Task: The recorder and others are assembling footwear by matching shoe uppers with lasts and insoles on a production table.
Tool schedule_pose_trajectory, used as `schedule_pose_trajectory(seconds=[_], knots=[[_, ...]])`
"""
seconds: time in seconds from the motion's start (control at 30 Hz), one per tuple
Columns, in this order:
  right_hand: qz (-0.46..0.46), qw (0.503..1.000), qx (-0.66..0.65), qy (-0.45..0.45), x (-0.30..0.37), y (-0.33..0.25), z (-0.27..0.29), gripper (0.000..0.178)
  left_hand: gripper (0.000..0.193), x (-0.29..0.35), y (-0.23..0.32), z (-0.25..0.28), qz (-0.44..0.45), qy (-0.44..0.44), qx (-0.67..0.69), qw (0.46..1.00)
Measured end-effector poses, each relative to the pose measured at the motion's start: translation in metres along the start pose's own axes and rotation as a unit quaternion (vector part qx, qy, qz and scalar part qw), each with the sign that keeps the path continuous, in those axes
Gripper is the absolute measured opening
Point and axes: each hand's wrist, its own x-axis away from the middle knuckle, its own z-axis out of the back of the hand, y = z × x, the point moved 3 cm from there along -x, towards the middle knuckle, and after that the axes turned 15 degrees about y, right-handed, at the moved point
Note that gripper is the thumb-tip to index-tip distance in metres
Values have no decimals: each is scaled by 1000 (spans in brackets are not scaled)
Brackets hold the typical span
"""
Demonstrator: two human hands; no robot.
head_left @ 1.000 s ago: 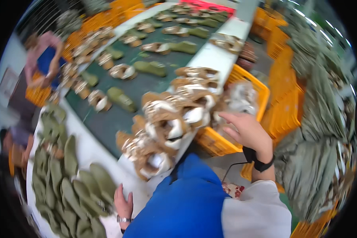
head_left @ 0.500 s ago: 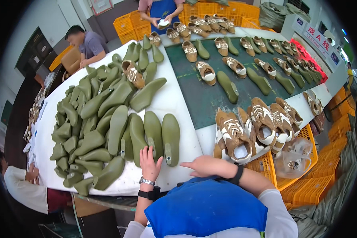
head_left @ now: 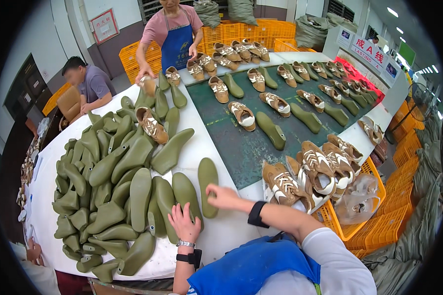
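Head view: white surface (head_left: 221, 231) heaped with green shoe lasts (head_left: 108, 182). Right hand (head_left: 222, 195), grip loose and empty, touches lone last (head_left: 207, 186); left hand (head_left: 183, 222) lies flat on neighbouring last (head_left: 184, 194). Best pinch mid-body, lift clear.

Single fisheye view from my head, angled down and forward over the white table (head_left: 221, 231); my forearms close at the lower edge, workshop bending toward the rim.
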Motion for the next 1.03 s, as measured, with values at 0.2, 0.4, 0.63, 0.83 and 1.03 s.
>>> schedule_pose_trajectory(seconds=[0.2, 0.4, 0.63, 0.83, 1.03], knots=[[-165, 959, -227, 46, -104, -3, 92, 13, 56, -4, -1, -5, -2, 13, 7, 1000], [29, 939, 333, -81, -127, 37, 99, 23, 56, -14, -9, 7, 1, -31, 40, 999], [-15, 911, 405, -78, -120, 115, 71, 23, 70, -157, -57, 40, -32, 109, 38, 993], [-44, 869, 476, -126, -112, 109, 79, 27, 59, -290, -99, -21, -185, 103, -125, 969], [135, 919, 369, -36, -95, 40, 92, 20, 43, -366, -143, -133, -351, 7, -173, 920]])
